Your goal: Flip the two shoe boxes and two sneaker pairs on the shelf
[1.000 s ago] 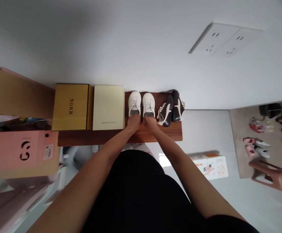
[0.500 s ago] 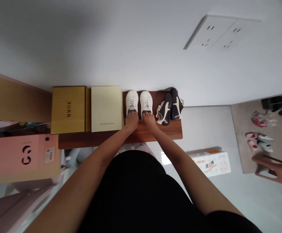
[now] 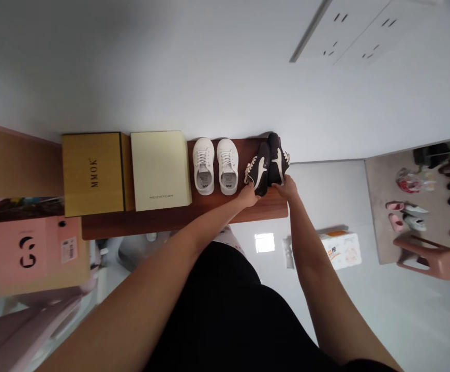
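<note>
Two dark brown sneakers with cream stripes and cream laces lie on their sides, one against the other, at the right end of a reddish-brown wooden shelf. My left hand grips the heel end of the left dark sneaker. At the heel of the right dark sneaker, my right hand has its fingers closed on the shoe. To their left, a pair of white sneakers stands upright, toes to the wall: the left white sneaker and the right white sneaker, with nobody touching them.
A cream shoe box and a gold box stand left of the white sneakers. Pink cartons are farther left. A socket plate is on the wall. On the floor at right are a tissue pack, a pink stool and several shoes.
Both hands have let go of the white sneakers and moved right onto the dark sneakers. The white pair stays on the shelf. The camera view has shifted slightly.
</note>
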`<state>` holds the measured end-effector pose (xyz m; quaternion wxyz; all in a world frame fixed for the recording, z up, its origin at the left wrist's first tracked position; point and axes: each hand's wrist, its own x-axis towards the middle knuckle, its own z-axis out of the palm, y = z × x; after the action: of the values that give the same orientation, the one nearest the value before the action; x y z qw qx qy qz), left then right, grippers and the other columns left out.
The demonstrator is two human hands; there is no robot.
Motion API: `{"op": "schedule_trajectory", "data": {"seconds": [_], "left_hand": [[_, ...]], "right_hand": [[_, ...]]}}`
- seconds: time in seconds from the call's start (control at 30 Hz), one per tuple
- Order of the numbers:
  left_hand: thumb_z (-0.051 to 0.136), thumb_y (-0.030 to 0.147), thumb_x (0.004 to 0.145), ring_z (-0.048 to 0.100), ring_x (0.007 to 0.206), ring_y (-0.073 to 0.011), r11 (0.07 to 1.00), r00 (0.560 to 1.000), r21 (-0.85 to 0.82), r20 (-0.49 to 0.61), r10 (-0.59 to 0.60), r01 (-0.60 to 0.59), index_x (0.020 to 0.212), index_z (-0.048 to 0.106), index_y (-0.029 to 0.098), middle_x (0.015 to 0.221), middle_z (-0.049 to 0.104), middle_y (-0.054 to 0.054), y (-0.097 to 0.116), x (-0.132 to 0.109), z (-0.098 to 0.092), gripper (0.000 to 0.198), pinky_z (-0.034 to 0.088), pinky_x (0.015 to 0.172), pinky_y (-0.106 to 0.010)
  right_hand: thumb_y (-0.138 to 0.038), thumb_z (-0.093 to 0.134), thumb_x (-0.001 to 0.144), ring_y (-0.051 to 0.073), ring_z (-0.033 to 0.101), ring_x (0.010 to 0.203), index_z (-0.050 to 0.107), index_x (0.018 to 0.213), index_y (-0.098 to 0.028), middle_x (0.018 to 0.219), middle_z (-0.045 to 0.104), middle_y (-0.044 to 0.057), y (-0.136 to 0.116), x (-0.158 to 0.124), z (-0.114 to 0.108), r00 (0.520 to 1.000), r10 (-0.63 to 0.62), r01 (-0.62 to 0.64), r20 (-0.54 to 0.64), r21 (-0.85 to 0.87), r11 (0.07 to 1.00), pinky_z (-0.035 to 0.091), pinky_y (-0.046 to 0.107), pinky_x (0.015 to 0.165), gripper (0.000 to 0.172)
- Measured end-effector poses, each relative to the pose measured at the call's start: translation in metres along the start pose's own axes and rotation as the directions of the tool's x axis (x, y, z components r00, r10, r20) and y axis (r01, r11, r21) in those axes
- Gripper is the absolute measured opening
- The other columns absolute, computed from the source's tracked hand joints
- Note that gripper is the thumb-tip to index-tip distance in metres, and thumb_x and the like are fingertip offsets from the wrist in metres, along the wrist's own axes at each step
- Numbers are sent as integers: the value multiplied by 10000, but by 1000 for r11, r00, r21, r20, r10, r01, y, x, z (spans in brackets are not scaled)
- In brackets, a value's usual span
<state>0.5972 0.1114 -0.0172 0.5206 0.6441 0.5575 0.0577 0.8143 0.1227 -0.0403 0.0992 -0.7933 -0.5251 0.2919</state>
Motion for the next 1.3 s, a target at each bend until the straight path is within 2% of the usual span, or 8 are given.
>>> {"op": "schedule_trajectory", "data": {"seconds": [0.13, 0.23, 0.4, 0.6, 0.77, 0.97, 1.13, 1.3], "left_hand": [[727, 281, 877, 676, 1173, -303, 982, 987, 117, 49, -156, 149, 1199, 635, 141, 1235, 714, -178, 10, 11, 2, 363, 504, 938, -349], [680, 331, 922, 692, 1120, -280, 979, 996, 191, 44, -78, 68, 1150, 652, 171, 1165, 738, -138, 11, 6, -4, 280, 506, 911, -339], [589, 332, 980, 696, 1123, -285, 937, 993, 332, 66, 95, -111, 1210, 643, 169, 1143, 743, -143, 20, -3, -16, 286, 506, 926, -355], [576, 323, 994, 709, 1120, -305, 869, 994, 484, 79, 75, -104, 1286, 612, 124, 1124, 742, -189, 40, 8, -25, 356, 526, 941, -383], [589, 229, 977, 691, 1166, -342, 856, 995, 508, 78, 64, -95, 1268, 639, 62, 1122, 731, -238, 48, 27, -27, 339, 531, 980, -434], [530, 118, 969, 685, 1176, -346, 872, 994, 483, 102, 35, -80, 1227, 666, 51, 1153, 719, -249, 49, 39, -25, 300, 526, 980, -440], [505, 141, 985, 690, 1145, -294, 897, 992, 428, 101, 71, -108, 1259, 629, 97, 1169, 717, -208, 43, 33, -32, 304, 517, 951, -377], [464, 206, 1007, 702, 1035, -259, 934, 982, 307, 17, 187, -183, 1164, 664, 166, 1084, 741, -134, 40, 10, -57, 257, 501, 877, -343]], "right_hand": [[-581, 715, 748, 252, 636, 829, 598, 978, -210, 877, 698, 61, 1, -2, -1, 999, -13, 13, 31, 0, 1000, 507, 356, 757, 452], [-541, 683, 805, 236, 622, 805, 609, 949, -231, 825, 692, 35, -3, -9, -5, 994, -95, 100, 46, -98, 990, 479, 325, 722, 350], [-406, 692, 855, 266, 650, 852, 634, 950, -219, 883, 726, 93, -11, -19, -13, 978, -202, 208, 56, -395, 895, 452, 340, 769, 218], [-308, 640, 903, 280, 660, 900, 657, 998, -170, 908, 736, 154, -24, -21, -17, 954, -292, 280, 67, -545, 790, 429, 385, 883, 168], [-234, 645, 884, 296, 647, 958, 664, 1019, -154, 937, 734, 178, -36, -17, -8, 958, -272, 276, 93, -554, 785, 408, 411, 927, 158], [-170, 620, 888, 310, 638, 1060, 669, 1077, -134, 1000, 734, 197, -48, -13, 5, 979, -191, 198, 69, -534, 822, 396, 420, 965, 199], [-243, 597, 925, 306, 630, 1098, 674, 1136, -159, 1071, 745, 170, -51, -23, 1, 983, -185, 166, 3, -453, 876, 406, 415, 977, 240], [-266, 510, 969, 309, 641, 1077, 672, 1169, -148, 1125, 739, 175, -58, -40, -13, 955, -273, 221, -120, -328, 919, 431, 435, 996, 283]]}}
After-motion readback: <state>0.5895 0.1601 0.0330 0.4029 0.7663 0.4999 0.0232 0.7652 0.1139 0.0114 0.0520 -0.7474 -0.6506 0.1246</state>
